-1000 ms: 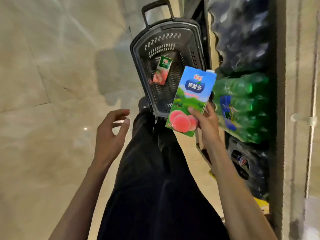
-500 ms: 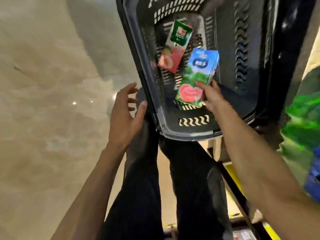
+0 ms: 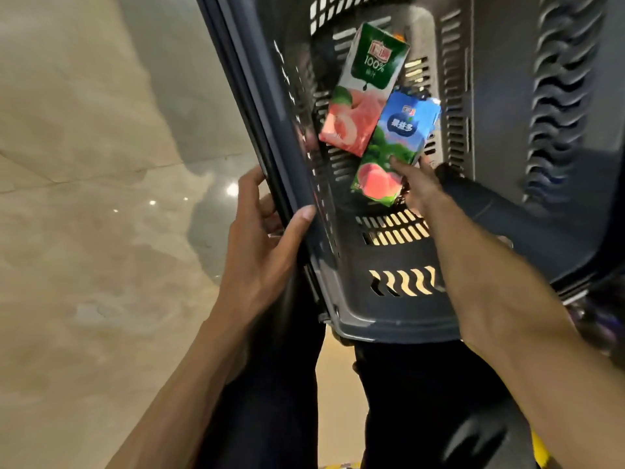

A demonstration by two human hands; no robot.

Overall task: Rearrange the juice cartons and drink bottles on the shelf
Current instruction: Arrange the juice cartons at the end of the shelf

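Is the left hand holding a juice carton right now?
No, the left hand grips the basket rim and holds no carton.

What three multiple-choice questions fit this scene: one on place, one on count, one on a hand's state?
1. Where is the blue carton? A) inside the basket B) on the floor C) on a shelf
2. How many cartons are in view? A) one B) two C) four
3. What is the left hand doing? A) hanging idle B) gripping the basket rim C) holding a bottle
Answers: A, the right hand holds it between the basket walls; B, the blue one plus a green-topped carton; B, its thumb curls over the rim.
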